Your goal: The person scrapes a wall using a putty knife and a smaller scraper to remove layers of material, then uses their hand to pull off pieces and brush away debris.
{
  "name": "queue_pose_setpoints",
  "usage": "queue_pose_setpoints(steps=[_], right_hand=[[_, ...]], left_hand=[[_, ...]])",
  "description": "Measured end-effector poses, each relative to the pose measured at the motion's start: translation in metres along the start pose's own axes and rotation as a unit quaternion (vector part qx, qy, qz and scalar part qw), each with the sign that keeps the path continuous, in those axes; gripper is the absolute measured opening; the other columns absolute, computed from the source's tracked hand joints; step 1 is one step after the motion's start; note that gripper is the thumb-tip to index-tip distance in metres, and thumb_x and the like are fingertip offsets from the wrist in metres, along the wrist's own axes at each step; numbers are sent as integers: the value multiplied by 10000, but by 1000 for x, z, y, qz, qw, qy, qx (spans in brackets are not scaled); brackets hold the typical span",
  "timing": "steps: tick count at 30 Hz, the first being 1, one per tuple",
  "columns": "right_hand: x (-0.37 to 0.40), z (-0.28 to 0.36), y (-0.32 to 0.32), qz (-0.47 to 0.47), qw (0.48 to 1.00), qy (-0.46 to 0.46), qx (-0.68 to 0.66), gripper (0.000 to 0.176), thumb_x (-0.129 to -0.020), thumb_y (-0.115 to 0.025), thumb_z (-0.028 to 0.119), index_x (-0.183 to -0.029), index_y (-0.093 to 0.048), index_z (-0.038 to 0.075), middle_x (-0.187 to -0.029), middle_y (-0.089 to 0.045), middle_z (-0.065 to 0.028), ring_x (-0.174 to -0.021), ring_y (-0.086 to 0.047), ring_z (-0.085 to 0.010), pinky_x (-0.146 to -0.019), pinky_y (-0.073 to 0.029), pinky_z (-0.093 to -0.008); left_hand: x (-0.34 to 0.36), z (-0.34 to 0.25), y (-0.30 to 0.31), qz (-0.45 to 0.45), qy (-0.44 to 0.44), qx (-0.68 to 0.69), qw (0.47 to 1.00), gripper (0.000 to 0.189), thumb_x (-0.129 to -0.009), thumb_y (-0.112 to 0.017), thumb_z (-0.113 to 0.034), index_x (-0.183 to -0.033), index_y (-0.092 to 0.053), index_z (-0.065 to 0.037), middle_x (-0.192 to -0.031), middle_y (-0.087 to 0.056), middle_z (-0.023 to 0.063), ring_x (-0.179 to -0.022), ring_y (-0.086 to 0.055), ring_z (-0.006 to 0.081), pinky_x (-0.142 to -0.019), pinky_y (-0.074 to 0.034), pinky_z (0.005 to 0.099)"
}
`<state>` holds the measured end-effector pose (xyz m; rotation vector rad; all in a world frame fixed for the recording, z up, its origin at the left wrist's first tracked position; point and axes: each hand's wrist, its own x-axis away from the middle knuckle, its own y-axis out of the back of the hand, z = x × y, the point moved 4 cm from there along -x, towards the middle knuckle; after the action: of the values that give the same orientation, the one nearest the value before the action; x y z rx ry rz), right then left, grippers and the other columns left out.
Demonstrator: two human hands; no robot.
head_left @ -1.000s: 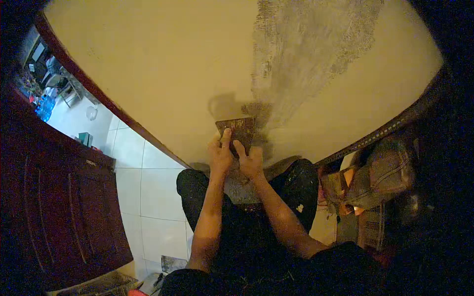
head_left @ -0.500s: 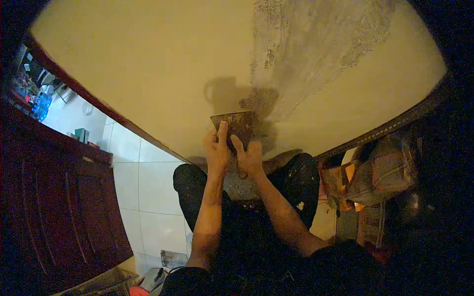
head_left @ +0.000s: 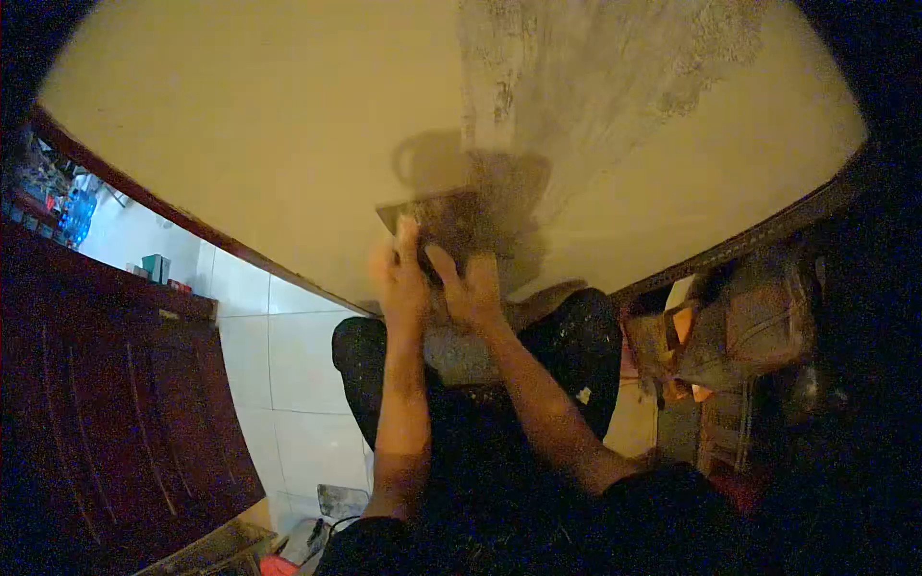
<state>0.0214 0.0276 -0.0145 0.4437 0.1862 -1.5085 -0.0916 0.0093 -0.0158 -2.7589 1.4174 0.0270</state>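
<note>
Both of my hands are on a scraper (head_left: 449, 213) with a wide, dark, trapezoid blade. Its far edge lies at or close to the yellowish wall (head_left: 259, 144); contact cannot be made out. My right hand (head_left: 473, 293) is closed around the handle, which it mostly hides, with a finger reaching onto the blade. On the left side of the blade, my left hand (head_left: 401, 278) grips with one finger extended along it. A rough grey patch (head_left: 586, 115) spreads over the wall above, and shadows of hands and tool fall beside the blade.
A dark red panelled door (head_left: 125, 403) stands at left, by a white tiled floor (head_left: 307, 355). Bags and boxes (head_left: 730, 336) crowd the right. Another flat blade (head_left: 341, 500) lies low on the floor. My knees (head_left: 586, 336) are bent close to the wall.
The scraper and both hands have shifted up and to the left, and the hands are more blurred. Both hands keep their hold. The view has also shifted slightly.
</note>
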Motion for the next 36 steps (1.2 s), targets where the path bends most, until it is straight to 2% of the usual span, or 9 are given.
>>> queue_pose_setpoints(steps=[3,5,8,11,14,20,26,33,36], right_hand=[[-20,18,-9,137,986,-32,88,397,-892,-577,380,-975,-666,3,-898,-687,-187,-797,-650,-373,-780,-491,-439],[-24,30,-8,241,954,-142,111,398,-889,-580,368,-1042,-645,7,-959,-674,-198,-847,-636,-384,-788,-484,-454],[7,8,2,103,993,1,54,408,-883,-590,364,-1083,-629,10,-1017,-657,-214,-891,-624,-390,-804,-477,-466],[35,-19,24,79,994,-73,11,408,-881,-595,355,-1106,-620,16,-1030,-654,-214,-910,-616,-396,-831,-467,-467],[48,-52,48,137,977,-18,164,398,-885,-590,338,-1130,-613,25,-1039,-655,-208,-925,-615,-396,-866,-461,-452],[7,-3,87,126,974,-87,165,390,-886,-592,326,-1126,-614,19,-1109,-635,-194,-996,-602,-374,-888,-450,-450],[7,-17,86,94,987,-33,128,324,-878,-633,254,-1047,-635,-23,-983,-684,-158,-905,-644,-276,-824,-476,-367],[5,-22,83,143,957,-143,207,440,-885,-586,374,-1120,-606,2,-1078,-647,-191,-979,-608,-373,-882,-454,-440],[6,-22,80,103,982,-18,160,446,-886,-582,377,-1138,-597,9,-1075,-645,-200,-966,-611,-374,-869,-456,-448]], left_hand=[[-10,-39,9,-7,-30,133,991,332,-953,-547,-298,-867,-621,14,-744,-594,8,-679,-512,112,-610,-426,288],[-9,-46,17,-4,-35,-13,999,324,-956,-539,-283,-884,-619,22,-789,-608,24,-717,-522,116,-647,-439,289],[16,-21,1,-6,-26,56,998,319,-954,-541,-288,-900,-603,19,-759,-590,39,-712,-519,126,-648,-435,294],[35,17,-9,5,-26,49,998,314,-948,-552,-289,-886,-600,15,-714,-566,31,-676,-502,119,-618,-419,291],[44,16,-24,54,-15,-13,998,303,-941,-567,-284,-876,-597,10,-687,-548,11,-639,-472,94,-576,-394,281],[44,19,-60,113,14,86,990,266,-923,-597,-262,-827,-583,-14,-654,-516,-22,-598,-413,53,-519,-337,255],[41,33,-61,72,27,61,995,258,-919,-608,-261,-812,-591,-27,-679,-531,-19,-614,-423,51,-526,-338,253],[39,4,-58,65,-51,59,995,239,-927,-595,-245,-893,-616,-10,-726,-564,-12,-652,-454,67,-576,-373,251],[38,15,-62,71,-10,78,994,252,-933,-585,-245,-899,-609,4,-726,-563,-10,-667,-471,81,-600,-397,264]])
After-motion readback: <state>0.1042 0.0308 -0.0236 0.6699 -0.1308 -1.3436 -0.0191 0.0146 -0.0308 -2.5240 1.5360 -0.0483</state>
